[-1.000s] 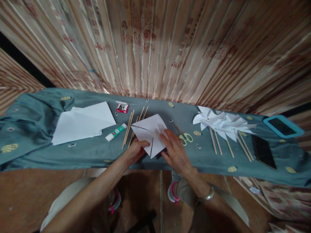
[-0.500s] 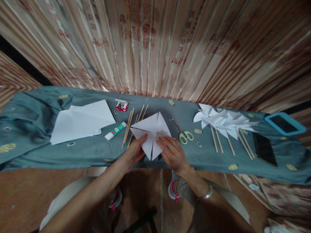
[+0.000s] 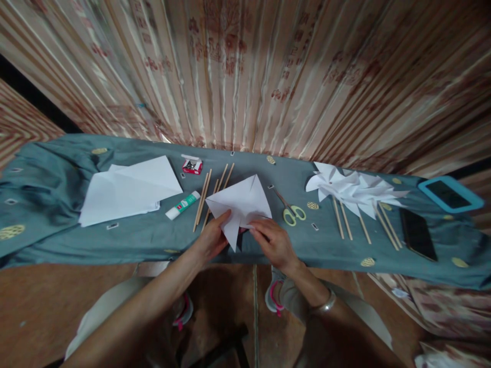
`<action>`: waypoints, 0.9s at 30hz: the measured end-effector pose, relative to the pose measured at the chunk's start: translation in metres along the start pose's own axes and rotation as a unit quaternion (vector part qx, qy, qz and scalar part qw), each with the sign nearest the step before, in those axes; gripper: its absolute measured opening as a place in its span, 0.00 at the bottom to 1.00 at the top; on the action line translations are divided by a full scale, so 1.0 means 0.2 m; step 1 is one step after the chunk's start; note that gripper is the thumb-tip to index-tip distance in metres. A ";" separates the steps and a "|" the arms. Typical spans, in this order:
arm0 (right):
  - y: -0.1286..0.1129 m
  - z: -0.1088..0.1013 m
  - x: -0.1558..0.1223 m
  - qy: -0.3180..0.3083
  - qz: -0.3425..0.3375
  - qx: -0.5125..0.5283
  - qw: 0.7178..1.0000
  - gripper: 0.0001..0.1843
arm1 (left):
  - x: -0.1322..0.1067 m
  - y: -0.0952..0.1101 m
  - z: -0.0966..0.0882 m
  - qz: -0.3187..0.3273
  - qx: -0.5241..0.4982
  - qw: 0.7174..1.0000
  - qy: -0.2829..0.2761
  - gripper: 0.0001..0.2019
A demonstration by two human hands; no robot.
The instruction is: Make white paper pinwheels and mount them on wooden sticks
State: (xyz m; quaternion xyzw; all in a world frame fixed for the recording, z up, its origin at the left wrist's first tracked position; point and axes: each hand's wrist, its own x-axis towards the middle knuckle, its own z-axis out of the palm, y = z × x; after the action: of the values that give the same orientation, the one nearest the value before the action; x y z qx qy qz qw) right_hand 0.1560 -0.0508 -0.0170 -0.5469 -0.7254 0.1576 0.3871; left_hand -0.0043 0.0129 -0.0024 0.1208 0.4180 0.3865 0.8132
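Note:
A white square of paper, slit from its corners toward the middle, is between my hands near the table's front edge. My left hand grips its lower left part, thumb on top and fingers underneath. At the lower right, my right hand pinches a flap of the paper, which is bent up toward the middle. Wooden sticks lie just left of the paper, some partly under its left corner. Scissors with pale green handles rest to its right.
Left on the teal cloth are stacked white sheets, a glue stick and a small red box of metal bits. Rightward lie paper pinwheels on sticks, a black phone and a blue-framed tablet. A curtain hangs behind.
My right hand has lifted the paper's lower right flap and bent it inward. The left hand keeps its hold, and the paper has turned slightly.

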 end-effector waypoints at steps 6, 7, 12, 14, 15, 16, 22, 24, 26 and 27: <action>-0.01 0.00 0.03 -0.004 0.148 0.153 0.977 0.10 | 0.00 -0.01 0.01 0.003 0.013 1.000 0.004 0.09; 0.00 0.00 0.03 -0.004 0.168 0.172 0.971 0.10 | 0.00 -0.01 0.01 0.005 0.016 1.000 0.000 0.09; 0.03 0.04 0.05 -0.012 0.220 0.219 0.951 0.10 | 0.03 -0.03 -0.03 0.039 0.059 0.997 -0.036 0.09; 0.04 0.05 0.05 -0.016 0.226 0.213 0.950 0.10 | 0.04 -0.03 -0.04 0.076 0.077 0.992 -0.057 0.13; 0.04 0.05 0.06 -0.017 0.227 0.206 0.952 0.10 | 0.05 -0.03 -0.05 0.100 0.089 0.989 -0.067 0.15; 0.04 0.05 0.07 -0.018 0.226 0.197 0.954 0.10 | 0.05 -0.02 -0.06 0.127 0.106 0.983 -0.076 0.18; 0.02 0.05 0.09 -0.023 0.201 0.122 0.972 0.13 | 0.04 0.04 -0.16 0.389 0.358 0.847 -0.057 0.40; 0.02 0.06 0.08 -0.033 0.181 0.091 0.979 0.12 | 0.01 0.05 -0.18 0.478 0.490 0.728 -0.038 0.38; 0.01 0.07 0.08 -0.045 0.159 0.062 0.984 0.11 | -0.01 0.05 -0.20 0.513 0.602 0.610 -0.047 0.31; 0.01 0.07 0.08 -0.052 0.149 0.051 0.986 0.11 | -0.02 0.04 -0.20 0.508 0.644 0.568 -0.063 0.27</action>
State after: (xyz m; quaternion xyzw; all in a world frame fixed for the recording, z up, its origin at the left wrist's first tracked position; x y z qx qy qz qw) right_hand 0.1463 -0.0326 -0.0213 -0.6195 -0.6460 0.2784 0.3485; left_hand -0.0412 0.0109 -0.0210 0.8292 0.3739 0.3558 0.2146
